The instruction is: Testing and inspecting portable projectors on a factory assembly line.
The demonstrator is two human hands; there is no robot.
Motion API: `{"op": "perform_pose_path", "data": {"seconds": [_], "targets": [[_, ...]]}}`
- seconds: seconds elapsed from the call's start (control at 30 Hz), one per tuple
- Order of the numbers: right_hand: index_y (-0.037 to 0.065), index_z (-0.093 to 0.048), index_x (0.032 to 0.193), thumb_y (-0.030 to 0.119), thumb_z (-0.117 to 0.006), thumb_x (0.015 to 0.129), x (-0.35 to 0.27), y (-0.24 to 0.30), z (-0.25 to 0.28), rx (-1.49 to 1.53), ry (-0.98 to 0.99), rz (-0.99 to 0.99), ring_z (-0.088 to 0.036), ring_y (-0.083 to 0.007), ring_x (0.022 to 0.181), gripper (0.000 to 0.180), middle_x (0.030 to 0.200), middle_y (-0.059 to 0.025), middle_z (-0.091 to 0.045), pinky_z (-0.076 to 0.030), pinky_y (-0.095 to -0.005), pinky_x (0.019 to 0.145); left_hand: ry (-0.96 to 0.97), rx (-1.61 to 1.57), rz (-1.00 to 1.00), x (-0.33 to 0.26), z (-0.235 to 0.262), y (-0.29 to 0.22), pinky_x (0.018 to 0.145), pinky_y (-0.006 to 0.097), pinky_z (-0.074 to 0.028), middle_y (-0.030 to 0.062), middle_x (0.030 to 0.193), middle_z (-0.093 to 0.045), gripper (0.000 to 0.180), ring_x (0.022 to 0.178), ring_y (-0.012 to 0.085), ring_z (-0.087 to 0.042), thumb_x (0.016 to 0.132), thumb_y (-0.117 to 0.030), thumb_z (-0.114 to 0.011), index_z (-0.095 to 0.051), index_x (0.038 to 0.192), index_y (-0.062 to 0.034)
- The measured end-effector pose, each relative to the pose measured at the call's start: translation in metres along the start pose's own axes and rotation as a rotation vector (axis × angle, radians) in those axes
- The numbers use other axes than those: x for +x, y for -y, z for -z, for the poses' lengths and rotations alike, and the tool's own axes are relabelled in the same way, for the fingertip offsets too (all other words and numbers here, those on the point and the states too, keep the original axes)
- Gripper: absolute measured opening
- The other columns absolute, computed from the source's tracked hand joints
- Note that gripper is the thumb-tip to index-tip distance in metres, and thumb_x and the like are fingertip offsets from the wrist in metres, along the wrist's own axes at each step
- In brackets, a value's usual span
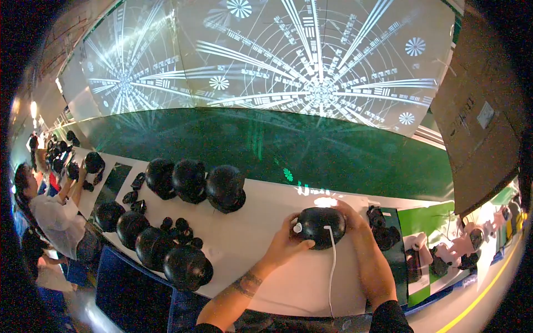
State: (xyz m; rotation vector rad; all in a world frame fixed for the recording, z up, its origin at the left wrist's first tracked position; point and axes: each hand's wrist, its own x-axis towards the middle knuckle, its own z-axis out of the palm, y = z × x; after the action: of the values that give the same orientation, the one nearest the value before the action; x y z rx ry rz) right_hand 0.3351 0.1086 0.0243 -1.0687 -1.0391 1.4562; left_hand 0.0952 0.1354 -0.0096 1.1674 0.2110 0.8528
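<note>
Both of my hands hold a black, rounded projector [321,236] over the white tabletop; I cannot tell whether it rests on the surface. My left hand [283,244] grips its left side, with the thumb across the near face. Around the right side wraps my right hand [355,216], its fingertips partly hidden behind the casing. A white cable [333,272] is plugged into the near face and runs down toward me. By my left fingers a small white round piece [298,227] shows on the casing. Bright light glows at the projector's far edge.
Several black round units stand in rows, one [226,188] at the back and one [186,267] nearer. Small black parts [180,230] lie between them; more [383,227] sit at right. Ahead, a pale screen [194,55] bears white test patterns. Cardboard [477,122] hangs right. A person [53,213] works left.
</note>
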Motion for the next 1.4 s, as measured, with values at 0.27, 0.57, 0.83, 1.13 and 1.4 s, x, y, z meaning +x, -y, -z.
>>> {"op": "perform_pose_path", "data": {"seconds": [0.27,0.57,0.83,1.13,1.4], "targets": [[0.002,-0.054,0.124,0.026,-0.062,0.083,-0.001,0.001,-0.001,0.107,0.047,-0.02,-0.058,-0.0221,0.111,0.048,0.122,-0.0108,-0.06,-0.046,-0.0353,0.097,0.002,0.016,-0.005,0.0,0.004,0.006,0.091,0.034,-0.05,0.0173,0.125,-0.045,0.08,0.112,0.0226,-0.052,0.078,-0.01,-0.077,-0.023,0.137,0.0027],[0.002,-0.056,0.121,0.022,-0.058,0.088,-0.004,0.005,-0.01,0.059,0.005,-0.001,-0.061,-0.0197,0.103,0.039,0.116,-0.0074,-0.062,-0.048,-0.0346,0.094,-0.025,0.053,0.022,-0.002,0.004,0.006,0.093,0.034,-0.048,0.0178,0.125,-0.047,0.079,0.112,0.0214,-0.051,0.078,-0.01,-0.077,-0.025,0.136,0.0035],[0.003,-0.055,0.123,0.023,-0.058,0.088,-0.003,-0.006,0.003,0.186,0.05,-0.044,-0.06,-0.0195,0.105,0.04,0.118,-0.0076,-0.061,-0.048,-0.0329,0.094,-0.007,-0.005,0.028,-0.003,0.0,-0.003,0.093,0.033,-0.048,0.018,0.125,-0.046,0.079,0.112,0.0221,-0.051,0.078,-0.009,-0.076,-0.024,0.137,0.0033],[0.002,-0.054,0.124,0.022,-0.058,0.089,-0.007,0.008,-0.017,0.103,0.012,-0.011,-0.058,-0.0209,0.109,0.041,0.119,-0.0085,-0.061,-0.045,-0.0346,0.098,-0.021,0.009,0.033,-0.004,0.004,0.002,0.095,0.034,-0.046,0.0176,0.124,-0.046,0.08,0.112,0.0223,-0.051,0.078,-0.01,-0.076,-0.024,0.137,0.0033],[0.0,-0.053,0.125,0.032,-0.055,0.089,-0.005,0.005,-0.01,-0.048,0.034,0.052,-0.056,-0.0217,0.112,0.048,0.12,-0.0104,-0.06,-0.043,-0.0366,0.1,-0.021,0.036,0.063,-0.002,0.001,-0.003,0.093,0.034,-0.047,0.0171,0.123,-0.048,0.08,0.112,0.0219,-0.052,0.077,-0.009,-0.076,-0.025,0.137,0.0027]]}}
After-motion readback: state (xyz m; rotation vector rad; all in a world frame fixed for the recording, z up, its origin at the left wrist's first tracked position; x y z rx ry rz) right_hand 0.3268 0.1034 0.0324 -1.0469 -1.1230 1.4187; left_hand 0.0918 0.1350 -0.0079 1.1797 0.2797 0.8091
